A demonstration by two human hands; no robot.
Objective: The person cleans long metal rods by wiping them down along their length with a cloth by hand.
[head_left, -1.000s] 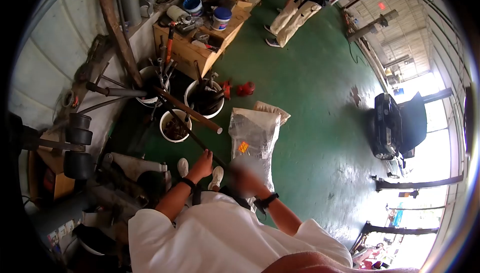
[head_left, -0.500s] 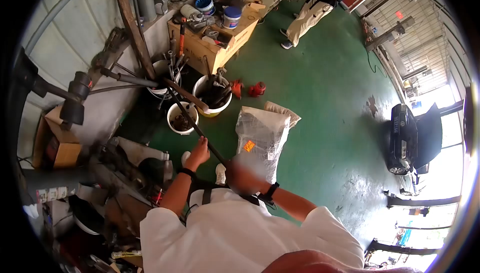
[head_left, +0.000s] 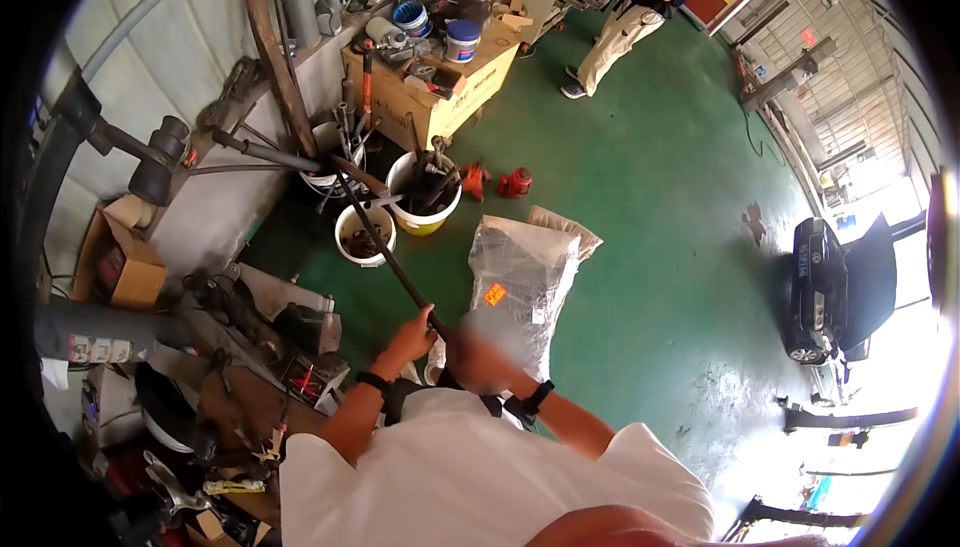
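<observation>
A long dark bar slants from the tool buckets down towards my body. My left hand is closed around it near its lower end. Close beside it, my right hand has the end of the bar running into it; a blur covers the fingers. The bar passes in front of a small white bucket with pieces in it. Behind stands a larger white bucket holding several tools. The bar's far end meets a crowd of handles and pipes, and I cannot tell where it stops.
A wrapped package with an orange label lies on the green floor, near red jacks. A cardboard box carries cans and parts. Clutter crowds my left. Another person stands farther off; a dark car is at right.
My left hand has come lower and nearer to my right hand, still on the bar. The camera view has shifted slightly. The other person stays in about the same place.
</observation>
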